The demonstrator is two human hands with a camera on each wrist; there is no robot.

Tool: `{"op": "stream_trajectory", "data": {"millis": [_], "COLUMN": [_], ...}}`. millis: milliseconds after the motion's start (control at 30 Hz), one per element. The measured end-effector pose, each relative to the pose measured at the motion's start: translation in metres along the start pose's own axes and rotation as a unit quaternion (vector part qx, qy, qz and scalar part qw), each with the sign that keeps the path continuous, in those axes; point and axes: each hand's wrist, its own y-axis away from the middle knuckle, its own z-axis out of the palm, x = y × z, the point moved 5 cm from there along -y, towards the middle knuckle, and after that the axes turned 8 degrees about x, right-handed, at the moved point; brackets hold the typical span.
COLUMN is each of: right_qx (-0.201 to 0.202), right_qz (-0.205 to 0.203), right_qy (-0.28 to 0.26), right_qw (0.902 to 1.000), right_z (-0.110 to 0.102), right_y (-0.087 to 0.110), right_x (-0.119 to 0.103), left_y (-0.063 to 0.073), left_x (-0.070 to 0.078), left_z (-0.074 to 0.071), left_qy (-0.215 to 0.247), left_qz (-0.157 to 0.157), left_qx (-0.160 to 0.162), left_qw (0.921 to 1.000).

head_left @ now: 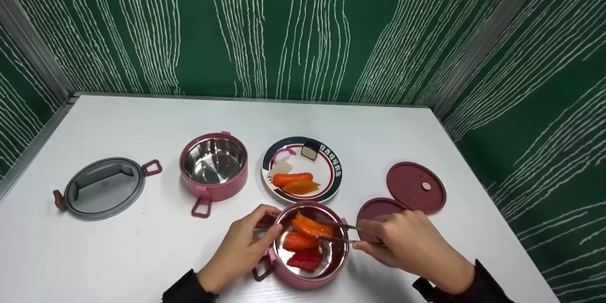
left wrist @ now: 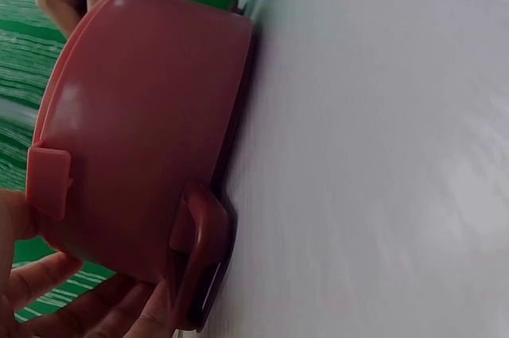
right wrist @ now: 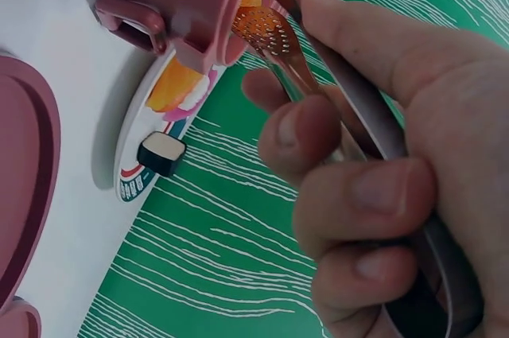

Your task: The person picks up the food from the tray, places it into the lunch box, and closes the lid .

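Green, white-streaked walls around a white tabletop [head_left: 118, 255]; near pink bowl [head_left: 310, 280] of orange and red food pieces resting between both hands. Left hand [head_left: 244, 246] curled round bowl's near-left rim and wall, gripping it; right hand [head_left: 409, 246] pinching metal tongs [head_left: 341, 232] half closed, tips over an orange slice [head_left: 310, 226] inside bowl. Just beyond the hands, a plate [head_left: 331, 184] of more pieces; beyond left hand an empty pink bowl [head_left: 214, 165], farther left a grey lid [head_left: 104, 188]; beside right hand two pink lids [head_left: 415, 187].
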Motion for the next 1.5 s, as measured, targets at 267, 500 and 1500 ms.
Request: {"op": "stream_trajectory", "data": {"millis": [267,500,1500], "right_qx": [-0.031,-0.021,0.02], "right_qz": [0.011,0.02,0.123], "right_qy": [-0.008,-0.014,0.035], "right_qw": [0.9994,0.9995,0.9916], "right_z": [0.01,0.011,0.016], "right_y": [-0.002,-0.003,-0.064], "right_x": [0.001,0.002,0.085], "left_y": [0.0,0.001,0.0], "left_x": [0.0,-0.001,-0.002], "left_z": [0.0,0.0,0.001], "left_qy": [0.006,0.008,0.011], "left_qz": [-0.006,-0.011,-0.012], "left_qx": [-0.003,-0.004,-0.006], "left_qw": [1.0,0.9999,0.9999]}}
